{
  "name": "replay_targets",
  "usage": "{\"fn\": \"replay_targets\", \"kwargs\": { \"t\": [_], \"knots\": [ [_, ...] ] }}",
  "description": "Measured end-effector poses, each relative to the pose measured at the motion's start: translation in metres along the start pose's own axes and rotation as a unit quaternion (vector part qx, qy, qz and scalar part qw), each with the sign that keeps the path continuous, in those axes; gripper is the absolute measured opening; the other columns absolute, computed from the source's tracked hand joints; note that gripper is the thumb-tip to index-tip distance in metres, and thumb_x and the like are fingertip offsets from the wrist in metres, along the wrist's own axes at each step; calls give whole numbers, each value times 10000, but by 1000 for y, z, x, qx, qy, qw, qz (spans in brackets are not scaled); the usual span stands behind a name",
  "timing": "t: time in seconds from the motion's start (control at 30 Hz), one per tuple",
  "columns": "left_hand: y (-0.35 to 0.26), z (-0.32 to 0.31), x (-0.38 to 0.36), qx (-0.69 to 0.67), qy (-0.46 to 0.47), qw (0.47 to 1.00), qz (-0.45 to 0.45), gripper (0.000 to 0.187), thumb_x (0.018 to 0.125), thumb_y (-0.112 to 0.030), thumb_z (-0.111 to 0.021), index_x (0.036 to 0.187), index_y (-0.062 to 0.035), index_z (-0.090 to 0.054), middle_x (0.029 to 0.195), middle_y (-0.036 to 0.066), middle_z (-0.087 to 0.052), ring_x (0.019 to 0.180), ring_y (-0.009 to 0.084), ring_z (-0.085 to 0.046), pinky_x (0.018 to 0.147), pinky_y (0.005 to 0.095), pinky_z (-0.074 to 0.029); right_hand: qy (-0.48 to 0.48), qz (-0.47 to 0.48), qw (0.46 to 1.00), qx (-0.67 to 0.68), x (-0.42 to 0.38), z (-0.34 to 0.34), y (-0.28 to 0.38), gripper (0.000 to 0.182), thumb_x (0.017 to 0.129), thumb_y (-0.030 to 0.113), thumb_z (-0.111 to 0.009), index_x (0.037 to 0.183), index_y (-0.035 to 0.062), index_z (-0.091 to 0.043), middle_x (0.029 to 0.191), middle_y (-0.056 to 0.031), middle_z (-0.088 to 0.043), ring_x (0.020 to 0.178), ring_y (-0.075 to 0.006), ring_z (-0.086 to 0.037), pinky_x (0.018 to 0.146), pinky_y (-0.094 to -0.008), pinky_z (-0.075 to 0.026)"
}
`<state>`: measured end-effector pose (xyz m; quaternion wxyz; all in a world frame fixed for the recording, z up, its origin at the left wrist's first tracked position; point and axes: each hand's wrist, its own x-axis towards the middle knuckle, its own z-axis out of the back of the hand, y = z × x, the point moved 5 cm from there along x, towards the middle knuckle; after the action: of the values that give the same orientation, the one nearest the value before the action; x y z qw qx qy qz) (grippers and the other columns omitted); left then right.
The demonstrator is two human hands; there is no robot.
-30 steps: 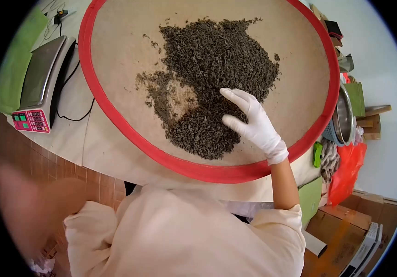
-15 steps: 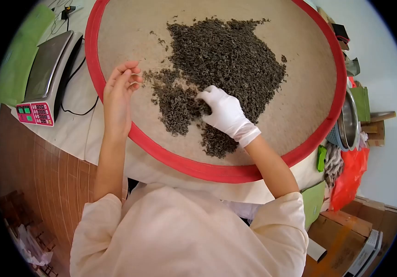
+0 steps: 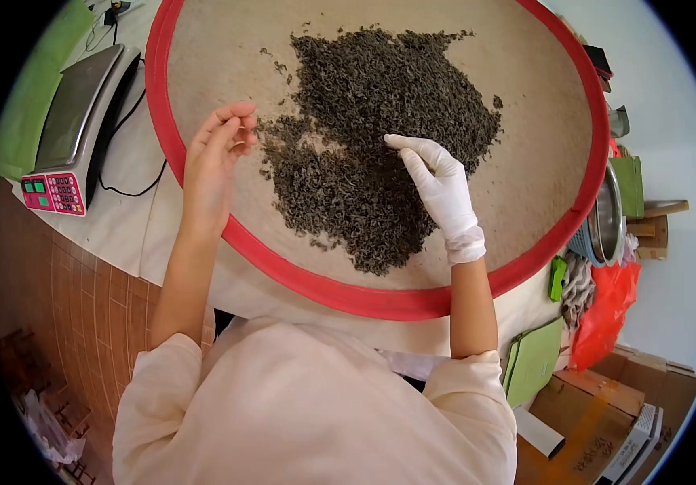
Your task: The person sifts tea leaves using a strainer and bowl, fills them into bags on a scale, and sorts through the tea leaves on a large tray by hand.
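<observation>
A heap of dark, curled dried leaves (image 3: 388, 97) lies on a large round tray with a red rim (image 3: 283, 271). My right hand (image 3: 441, 190), in a white glove, is over the right part of the heap, its index finger stretched out and its thumb near it. Nothing shows between its fingers. My bare left hand (image 3: 217, 158) is raised at the left of the tray, beside the leaves, with its fingers loosely curled and apart, holding nothing.
On the left a scale (image 3: 81, 121) with a pink keypad stands by a green bag (image 3: 29, 105). Along the right are a metal bowl (image 3: 609, 214), a red plastic bag (image 3: 603, 315), a green folder (image 3: 532, 361) and cardboard boxes (image 3: 578, 416).
My right hand has moved right and up off the lower leaves, its fingers now extended. The leaves at the lower left have spread and joined together. My left hand has barely moved.
</observation>
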<state>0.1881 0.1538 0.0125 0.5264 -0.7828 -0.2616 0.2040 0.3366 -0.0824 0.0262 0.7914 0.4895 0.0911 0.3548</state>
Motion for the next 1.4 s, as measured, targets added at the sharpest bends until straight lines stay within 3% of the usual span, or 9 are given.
{"fn": "replay_targets", "kwargs": {
  "t": [0.13,0.3,0.53,0.67,0.83,0.93,1.0,1.2,1.4],
  "knots": [
    [0,-3,2,7,9,1000,-7,214,943,-152,-462,1063,-36,-596,917,-8,-591,806,62,-529,762,224,-390,50,34,996,-67,-2,-21,1,265,887,159,-586,1125,54,-637,1001,-129,-659,930,-257,-623,857,-330,-486],
    [-1,-8,3,27,6,1000,-1,212,944,-149,-459,1061,-42,-599,913,-7,-594,812,61,-535,762,225,-398,159,154,932,-288,-14,-86,13,850,749,534,-654,1413,105,-342,1365,-234,-405,1286,-416,-341,1071,-501,-261],
    [0,-4,-1,28,-9,1000,-4,202,953,-143,-462,1078,-21,-563,919,1,-569,817,77,-527,765,221,-399,185,162,931,-269,-31,-103,22,359,745,126,-631,1102,137,-591,1025,-75,-591,865,-263,-608,692,-361,-518],
    [1,1,-2,21,-2,1000,-14,214,941,-145,-457,1053,-41,-607,907,-8,-605,807,59,-542,758,227,-400,54,-14,993,-100,-15,-50,6,183,782,68,-600,959,92,-640,912,-72,-648,775,-163,-635,703,-271,-517],
    [2,1,-1,21,0,1000,-18,215,940,-152,-461,1047,-41,-611,906,-8,-606,804,58,-540,757,224,-396,114,-263,924,253,-13,-9,-15,206,870,92,-566,1055,26,-628,953,-38,-646,893,-112,-580,846,-242,-455],
    [1,-1,0,23,1,1000,-13,217,941,-157,-462,1049,-42,-611,907,-8,-606,802,59,-539,757,221,-394,189,-168,918,305,-12,-7,12,238,881,107,-558,1100,30,-616,1080,-87,-634,1038,-154,-563,967,-280,-404],
    [1,-1,-1,21,2,1000,-14,218,941,-158,-462,1051,-42,-611,907,-8,-606,802,60,-540,757,220,-393,207,-112,937,259,-13,-4,16,261,902,123,-542,1136,32,-613,1155,-90,-618,1109,-168,-541,1007,-289,-372],
    [1,-1,1,26,-5,1000,-11,219,943,-160,-465,1063,-39,-602,911,-10,-602,803,61,-538,753,221,-395,-80,-118,979,145,-6,42,-27,213,922,123,-556,1099,71,-664,923,1,-650,864,-81,-556,828,-201,-428],
    [0,-6,5,22,10,1000,-14,217,944,-163,-471,1064,-32,-596,915,-7,-599,813,62,-541,749,218,-394,-63,-148,987,-32,-13,49,-39,156,876,126,-614,994,63,-696,876,-20,-671,749,-70,-567,697,-226,-466]
  ]
}}
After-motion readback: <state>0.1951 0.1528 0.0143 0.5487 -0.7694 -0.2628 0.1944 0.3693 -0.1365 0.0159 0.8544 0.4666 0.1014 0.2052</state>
